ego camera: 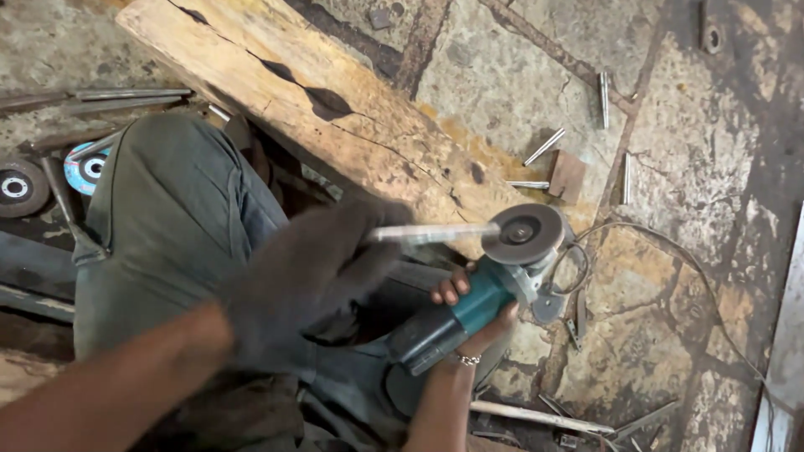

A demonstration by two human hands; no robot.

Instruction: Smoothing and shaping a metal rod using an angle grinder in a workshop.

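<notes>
1. Left hand (306, 280), in a dark glove at centre frame, closed around one end of a thin metal rod (431, 233).
2. Rod lying roughly level, its far tip touching the disc (521, 232) of the angle grinder (477, 297) right of centre.
3. Right hand (473, 322), bare, wrapped around the teal grinder body from below, fingers curled over the top.
4. Grinder cord (670, 251) looping across the stone floor (703, 151) at right.
5. Wooden plank (318, 92) slanting from upper left toward centre, behind the rod.
6. Knee in grey-green trousers (167, 209) at left.
7. Spare discs (25, 186) at far left; short metal pins (544, 146) scattered upper right.
8. Disc possibly spinning; blur prevents certainty.
</notes>
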